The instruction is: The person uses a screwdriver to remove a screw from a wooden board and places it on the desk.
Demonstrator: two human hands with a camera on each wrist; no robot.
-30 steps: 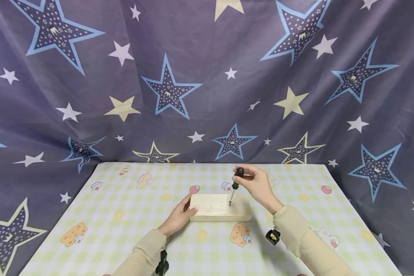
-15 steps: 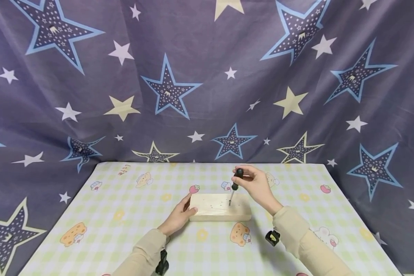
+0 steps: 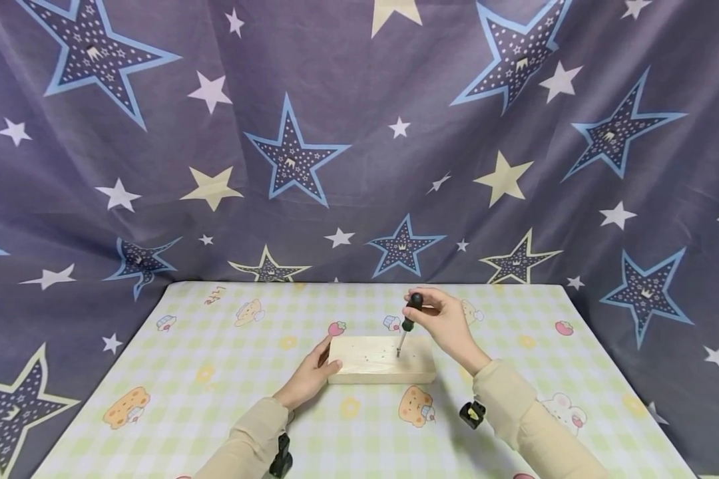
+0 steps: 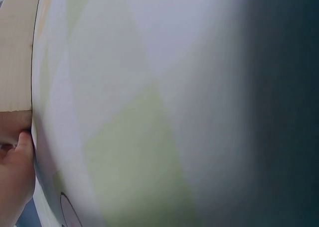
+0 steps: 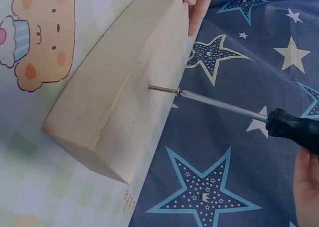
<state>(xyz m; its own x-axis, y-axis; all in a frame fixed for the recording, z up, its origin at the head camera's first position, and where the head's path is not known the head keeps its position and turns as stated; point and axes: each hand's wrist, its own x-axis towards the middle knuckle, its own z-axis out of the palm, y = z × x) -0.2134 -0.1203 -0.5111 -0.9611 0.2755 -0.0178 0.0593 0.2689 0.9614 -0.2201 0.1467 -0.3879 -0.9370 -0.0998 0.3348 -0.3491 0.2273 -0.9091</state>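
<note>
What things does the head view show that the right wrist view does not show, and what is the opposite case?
Only the head view: both beige sleeves and the black devices at the wrists.
Only the right wrist view: the thread of the screw clearly, and the right end face of the wooden block.
Both: the wooden block, the screw, the screwdriver, at least part of the left hand and right hand, the checked tablecloth and the starry curtain.

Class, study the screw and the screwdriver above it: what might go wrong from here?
The screw shows a long stretch of thread above the block, so it may lean or topple.

The screwdriver meets only the screw's small head, so it might slip off.

The left hand grips one end of the block, away from the screw, so the block could twist.
</note>
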